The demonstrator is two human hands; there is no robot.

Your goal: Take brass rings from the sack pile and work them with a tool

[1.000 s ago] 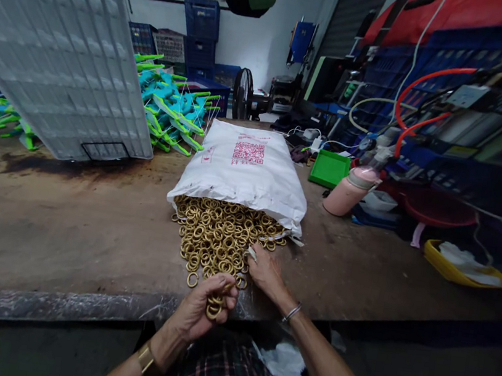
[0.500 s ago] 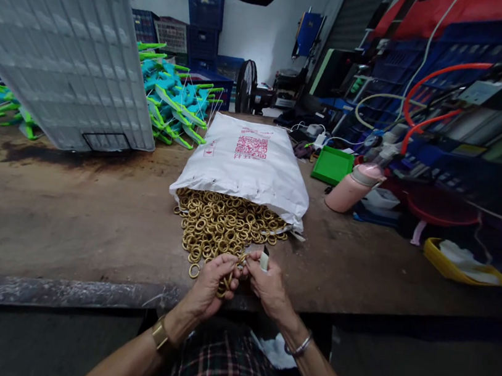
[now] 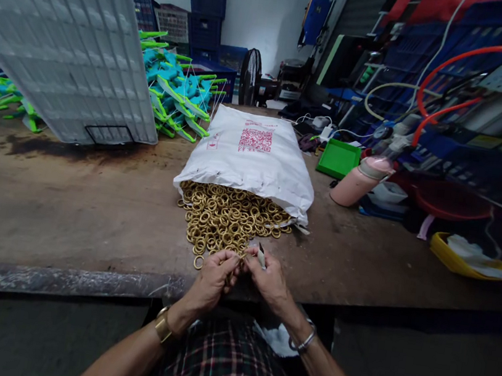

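Note:
Just beyond my hands, a pile of brass-coloured rings (image 3: 223,215) spills from the open mouth of a white woven sack (image 3: 221,162) with red print. My left hand (image 3: 216,278) is closed, pinching a brass ring (image 3: 242,258) near its fingertips; curled fingers hide whatever else lies in the palm. Against that ring, the fingertips of my right hand (image 3: 272,284) are pinched. A small knife (image 3: 262,257) with a pale handle and dark blade is held in my right hand, its tip pointing up and away. One loose ring (image 3: 198,261) lies left of my left hand.
On the left of the wooden table (image 3: 89,209) stands a large translucent ribbed panel (image 3: 79,45), with turquoise and green plastic pieces (image 3: 175,96) behind it. To the right are a green tray (image 3: 339,158), a pink bottle (image 3: 357,184) and a yellow tray (image 3: 468,265).
The view has shifted slightly. Rings that hung visibly below my left fingers are now mostly hidden. Both hands stay close together, and the knife in my right hand leans more to the left.

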